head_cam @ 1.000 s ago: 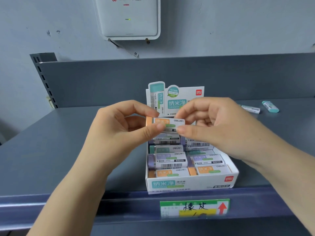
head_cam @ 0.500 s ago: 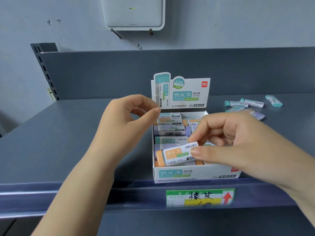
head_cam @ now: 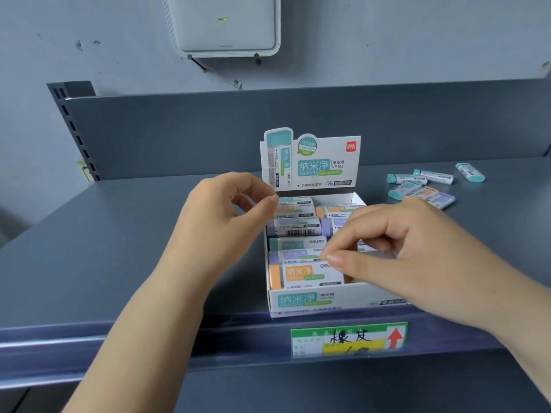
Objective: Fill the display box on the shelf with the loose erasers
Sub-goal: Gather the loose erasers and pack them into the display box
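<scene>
Seating an orange eraser [head_cam: 304, 275] in the front row of the display box [head_cam: 322, 302], centre frame; right hand [head_cam: 396, 251] pinches its right end. Left hand [head_cam: 220, 222] hovers beside the box, grip loosely curled, empty. Loose erasers [head_cam: 423, 189] wait at right on the grey shelf [head_cam: 119, 248]. Wall-mounted white router [head_cam: 226, 25] above.

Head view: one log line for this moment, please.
stage: orange eraser lying in display box front row | right hand: fingertips at it | left hand: empty, above box | loose erasers: on shelf, right
</scene>
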Available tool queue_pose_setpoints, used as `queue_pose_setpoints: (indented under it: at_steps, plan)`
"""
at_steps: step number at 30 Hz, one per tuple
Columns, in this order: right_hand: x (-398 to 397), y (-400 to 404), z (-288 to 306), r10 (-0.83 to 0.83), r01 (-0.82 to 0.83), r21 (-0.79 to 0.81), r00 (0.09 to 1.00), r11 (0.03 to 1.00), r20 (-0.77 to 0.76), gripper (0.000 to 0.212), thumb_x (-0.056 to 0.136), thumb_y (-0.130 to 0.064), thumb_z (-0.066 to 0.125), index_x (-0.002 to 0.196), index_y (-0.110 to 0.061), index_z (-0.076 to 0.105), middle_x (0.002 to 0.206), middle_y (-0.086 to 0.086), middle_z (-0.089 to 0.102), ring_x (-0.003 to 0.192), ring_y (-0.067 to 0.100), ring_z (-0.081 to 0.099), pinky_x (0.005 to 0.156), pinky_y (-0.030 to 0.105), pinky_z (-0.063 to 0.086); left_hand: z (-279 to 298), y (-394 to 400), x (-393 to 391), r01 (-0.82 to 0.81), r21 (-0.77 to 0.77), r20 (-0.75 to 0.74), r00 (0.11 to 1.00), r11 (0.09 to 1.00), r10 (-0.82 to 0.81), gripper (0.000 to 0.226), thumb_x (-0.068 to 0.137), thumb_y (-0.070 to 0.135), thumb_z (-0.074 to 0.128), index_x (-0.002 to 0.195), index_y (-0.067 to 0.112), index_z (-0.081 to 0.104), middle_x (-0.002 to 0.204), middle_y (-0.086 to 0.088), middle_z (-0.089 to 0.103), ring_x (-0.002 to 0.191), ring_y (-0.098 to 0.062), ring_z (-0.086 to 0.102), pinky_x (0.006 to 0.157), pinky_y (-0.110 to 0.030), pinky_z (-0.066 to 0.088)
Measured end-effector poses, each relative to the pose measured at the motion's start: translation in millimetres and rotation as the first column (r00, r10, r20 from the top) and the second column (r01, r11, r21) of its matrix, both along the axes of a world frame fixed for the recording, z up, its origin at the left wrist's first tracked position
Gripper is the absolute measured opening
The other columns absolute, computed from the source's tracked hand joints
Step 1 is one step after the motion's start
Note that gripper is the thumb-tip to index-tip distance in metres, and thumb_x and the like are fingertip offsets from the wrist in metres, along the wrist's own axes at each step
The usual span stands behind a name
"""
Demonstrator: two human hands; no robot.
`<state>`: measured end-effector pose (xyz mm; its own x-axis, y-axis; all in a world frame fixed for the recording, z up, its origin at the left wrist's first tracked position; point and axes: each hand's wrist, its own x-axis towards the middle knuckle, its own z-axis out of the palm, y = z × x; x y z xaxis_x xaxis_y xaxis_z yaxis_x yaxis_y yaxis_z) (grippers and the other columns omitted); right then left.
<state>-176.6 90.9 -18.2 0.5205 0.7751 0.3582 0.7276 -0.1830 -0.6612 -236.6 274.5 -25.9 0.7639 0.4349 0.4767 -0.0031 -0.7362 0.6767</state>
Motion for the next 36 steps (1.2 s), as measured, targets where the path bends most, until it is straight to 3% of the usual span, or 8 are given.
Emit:
queue_pose_setpoints:
  at_steps: [3,6,11,17,24,28,32,36]
  plan:
    - [2,-3,-3,0.011,-0.009,-0.021,0.995,1.0,0.103,0.014,0.08,-0.033,0.064,0.074,-0.027,0.076,0.066,-0.024,0.062,0.068,-0.005,0.058,0.058,0.004,0.039,0,-1,0,0.001,0.007,-0.004,1.0,1.0,-0.001,0.011,0.082,0.022,0.06,0.074,0.025,0.066,0.067,0.016,0.06,0.057,0.009,0.05,0.046,-0.003,0.034]
    - [3,-6,-4,0.02,-0.004,-0.075,0.975,0.997,0.221,0.025,0.079,-0.045,0.052,0.089,-0.035,0.072,0.08,-0.013,0.062,0.078,0.004,0.059,0.063,0.02,0.046,0,-1,0,-0.001,0.017,-0.007,1.0,1.0,0.001,0.01,0.082,0.022,0.061,0.075,0.024,0.067,0.066,0.016,0.059,0.054,0.01,0.049,0.047,-0.003,0.034]
    - [3,-12,-6,0.067,-0.02,-0.13,0.926,0.991,0.371,0.036,0.084,-0.046,0.04,0.101,-0.034,0.069,0.074,-0.013,0.057,0.077,0.005,0.053,0.062,0.036,0.051,-1,-3,-1,-0.028,0.067,-0.012,1.0,0.997,0.028,0.009,0.082,0.022,0.062,0.076,0.026,0.067,0.069,0.014,0.06,0.055,0.011,0.048,0.05,-0.005,0.035]
    - [24,-41,5,-0.027,0.01,0.045,0.909,0.999,0.417,0.03,0.082,-0.038,0.045,0.096,-0.029,0.07,0.075,-0.017,0.056,0.074,-0.004,0.051,0.068,0.015,0.041,11,-27,0,-0.08,0.203,0.087,0.994,0.976,0.063,0.006,0.081,0.018,0.063,0.083,0.022,0.067,0.075,0.015,0.057,0.053,0.015,0.045,0.049,-0.007,0.031]
    - [79,-100,26,-0.24,0.143,0.311,0.924,0.94,0.299,0.007,0.077,-0.022,0.063,0.081,-0.022,0.069,0.067,-0.015,0.054,0.06,-0.01,0.049,0.059,0.003,0.035,44,-93,39,-0.04,0.445,0.106,0.994,0.895,-0.008,0.014,0.079,0.038,0.058,0.091,0.032,0.063,0.083,0.019,0.056,0.079,-0.002,0.05,0.065,-0.014,0.037]
    - [121,-127,33,-0.29,0.229,0.23,0.914,0.946,0.284,0.011,0.076,-0.016,0.069,0.082,-0.025,0.068,0.068,-0.018,0.055,0.057,-0.004,0.046,0.055,0.006,0.033,54,-131,79,-0.036,0.548,0.069,0.998,0.835,-0.003,0.02,0.082,0.035,0.058,0.1,0.027,0.062,0.09,0.016,0.052,0.087,-0.009,0.049,0.071,-0.027,0.042]
    - [165,-141,32,-0.275,0.288,0.011,0.901,0.957,0.335,0.012,0.078,-0.024,0.066,0.087,-0.03,0.063,0.082,-0.014,0.056,0.062,-0.008,0.048,0.055,0.011,0.033,49,-153,125,-0.015,0.576,-0.095,0.992,0.818,0.085,0.027,0.085,0.031,0.056,0.112,0.026,0.057,0.103,0.011,0.053,0.1,-0.012,0.049,0.074,-0.026,0.039]
    - [200,-144,26,-0.23,0.316,-0.169,0.891,0.934,0.393,0.02,0.081,-0.033,0.063,0.1,-0.027,0.061,0.093,-0.013,0.054,0.088,0.007,0.049,0.076,0.027,0.043,40,-160,160,-0.002,0.59,-0.274,0.94,0.808,0.202,0.032,0.086,0.029,0.055,0.117,0.025,0.054,0.117,0.006,0.054,0.11,-0.017,0.049,0.076,-0.028,0.04]
